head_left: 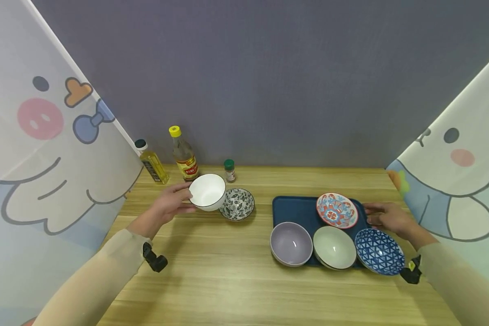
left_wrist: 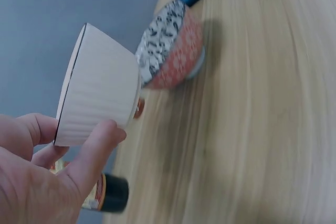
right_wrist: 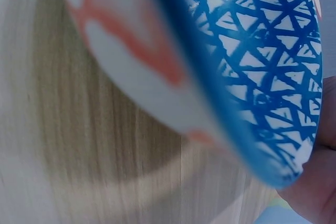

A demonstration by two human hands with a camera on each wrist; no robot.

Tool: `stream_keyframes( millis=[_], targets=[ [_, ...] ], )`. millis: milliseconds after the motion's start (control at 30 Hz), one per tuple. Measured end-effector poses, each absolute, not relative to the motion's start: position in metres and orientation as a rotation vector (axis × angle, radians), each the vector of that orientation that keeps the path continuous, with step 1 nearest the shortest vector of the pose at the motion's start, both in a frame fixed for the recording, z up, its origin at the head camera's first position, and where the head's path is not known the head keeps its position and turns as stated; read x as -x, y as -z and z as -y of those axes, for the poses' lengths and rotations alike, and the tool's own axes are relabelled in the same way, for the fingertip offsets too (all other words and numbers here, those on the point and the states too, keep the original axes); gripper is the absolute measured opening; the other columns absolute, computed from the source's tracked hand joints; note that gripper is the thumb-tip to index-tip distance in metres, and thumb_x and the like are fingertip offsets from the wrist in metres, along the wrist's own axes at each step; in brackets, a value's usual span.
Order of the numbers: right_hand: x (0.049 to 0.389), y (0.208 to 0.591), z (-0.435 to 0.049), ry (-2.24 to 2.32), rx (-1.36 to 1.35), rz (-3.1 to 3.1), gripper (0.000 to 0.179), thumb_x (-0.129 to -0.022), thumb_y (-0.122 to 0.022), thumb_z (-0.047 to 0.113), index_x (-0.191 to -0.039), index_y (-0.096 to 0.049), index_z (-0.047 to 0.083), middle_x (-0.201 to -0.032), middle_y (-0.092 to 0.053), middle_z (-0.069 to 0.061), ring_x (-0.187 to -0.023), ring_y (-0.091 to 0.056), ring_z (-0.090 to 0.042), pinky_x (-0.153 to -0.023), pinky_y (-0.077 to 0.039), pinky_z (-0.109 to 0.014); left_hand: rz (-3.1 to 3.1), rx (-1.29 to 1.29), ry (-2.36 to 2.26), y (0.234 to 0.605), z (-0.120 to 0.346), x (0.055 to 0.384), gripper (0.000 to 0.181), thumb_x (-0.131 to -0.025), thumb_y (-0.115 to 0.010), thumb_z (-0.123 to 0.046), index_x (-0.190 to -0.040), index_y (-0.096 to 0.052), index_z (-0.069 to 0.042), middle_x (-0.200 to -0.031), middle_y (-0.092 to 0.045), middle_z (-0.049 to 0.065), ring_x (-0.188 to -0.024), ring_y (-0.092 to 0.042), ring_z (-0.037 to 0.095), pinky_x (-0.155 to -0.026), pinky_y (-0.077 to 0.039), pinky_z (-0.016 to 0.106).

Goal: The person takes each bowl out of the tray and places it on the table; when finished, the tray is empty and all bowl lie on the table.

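Observation:
My left hand (head_left: 171, 203) holds a white bowl (head_left: 207, 190), tilted and raised off the table. In the left wrist view, the bowl's ribbed outside and thin dark rim show, with fingers on its rim and side. Close to it stands a bowl (head_left: 237, 204) with a black floral inside and a red outside (left_wrist: 181, 56). My right hand (head_left: 391, 218) is at the right edge of a dark blue tray (head_left: 293, 209), beside a blue triangle-patterned bowl (head_left: 380, 251). That bowl hides most of this hand in the right wrist view; its fingertips barely show.
On the tray are a red-and-blue patterned bowl (head_left: 337, 210), a lilac bowl (head_left: 291, 244) and a pale cream bowl (head_left: 334, 248). Behind my left hand stand an oil bottle (head_left: 155, 167), a yellow-capped bottle (head_left: 186, 158) and a green-capped jar (head_left: 230, 171). A grey partition (head_left: 269, 90) rises behind the table.

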State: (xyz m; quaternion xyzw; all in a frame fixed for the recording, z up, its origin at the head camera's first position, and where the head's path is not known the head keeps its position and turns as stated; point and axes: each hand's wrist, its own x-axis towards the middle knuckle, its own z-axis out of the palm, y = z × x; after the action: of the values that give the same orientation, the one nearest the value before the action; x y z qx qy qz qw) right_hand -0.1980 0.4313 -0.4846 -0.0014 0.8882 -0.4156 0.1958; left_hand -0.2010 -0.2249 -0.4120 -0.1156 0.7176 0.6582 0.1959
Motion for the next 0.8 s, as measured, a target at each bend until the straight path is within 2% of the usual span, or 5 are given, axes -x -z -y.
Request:
stream_keyframes(
  millis=[200,600,800],
  targets=[
    [0.197,0.484,-0.431,1.162,-0.003,-2.483,0.062,-0.098,-0.060,0.000,-0.151,-0.033,-0.016,-0.140,-0.048,-0.041,-0.102,-0.068,-0.028,-0.077,-0.064,-0.031,-2.050,0.390,-1.854,0.425,0.243,0.195,0.067,-0.101,-0.051,-0.006,-0.163,-0.026,-0.006,-0.151,-0.035,0.037,-0.084,-0.074,0.019,-0.083,-0.065,0.033],
    [0.198,0.485,-0.432,1.185,0.004,-2.473,0.061,-0.098,-0.060,0.000,-0.152,-0.034,-0.016,-0.140,-0.048,-0.041,-0.104,-0.067,-0.029,-0.078,-0.064,-0.031,-2.044,0.450,-1.869,0.441,0.252,0.194,0.066,-0.101,-0.051,-0.004,-0.162,-0.026,-0.004,-0.152,-0.034,0.039,-0.081,-0.074,0.016,-0.082,-0.065,0.032],
    [0.199,0.484,-0.431,1.170,-0.001,-2.477,0.061,-0.098,-0.060,0.000,-0.152,-0.034,-0.015,-0.141,-0.048,-0.041,-0.104,-0.067,-0.028,-0.078,-0.064,-0.030,-2.032,0.458,-1.896,0.450,0.253,0.195,0.067,-0.099,-0.050,0.001,-0.162,-0.026,-0.002,-0.152,-0.034,0.041,-0.082,-0.074,0.019,-0.084,-0.065,0.035]
  ],
)
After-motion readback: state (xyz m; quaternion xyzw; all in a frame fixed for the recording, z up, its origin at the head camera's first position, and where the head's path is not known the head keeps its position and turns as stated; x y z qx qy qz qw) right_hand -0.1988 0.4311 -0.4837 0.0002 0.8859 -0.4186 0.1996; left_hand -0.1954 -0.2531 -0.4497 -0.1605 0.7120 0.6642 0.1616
